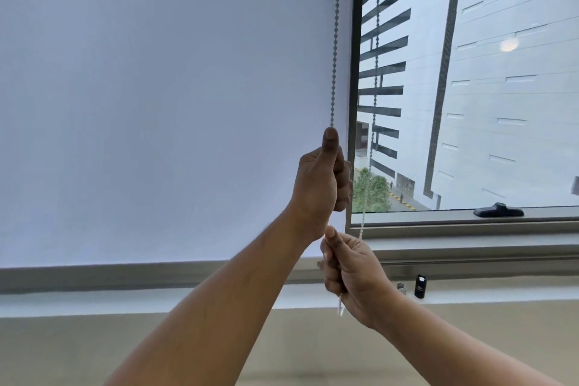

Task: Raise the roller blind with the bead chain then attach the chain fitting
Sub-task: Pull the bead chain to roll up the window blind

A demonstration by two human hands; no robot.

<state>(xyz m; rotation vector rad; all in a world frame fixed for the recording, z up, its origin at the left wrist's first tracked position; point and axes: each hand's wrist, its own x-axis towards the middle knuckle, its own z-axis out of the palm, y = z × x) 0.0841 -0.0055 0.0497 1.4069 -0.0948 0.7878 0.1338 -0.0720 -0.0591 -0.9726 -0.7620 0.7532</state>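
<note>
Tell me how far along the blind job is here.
Early. The blind hangs almost down to the sill, so little looks raised. In hand: the left hand and right hand both grip the bead chain. Left: raising it, then attaching the fitting.

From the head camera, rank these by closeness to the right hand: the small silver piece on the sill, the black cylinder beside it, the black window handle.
From the right hand:
1. Silver piece, on the sill just right.
2. Black cylinder, next along.
3. Window handle, up on the frame, far right.
</note>
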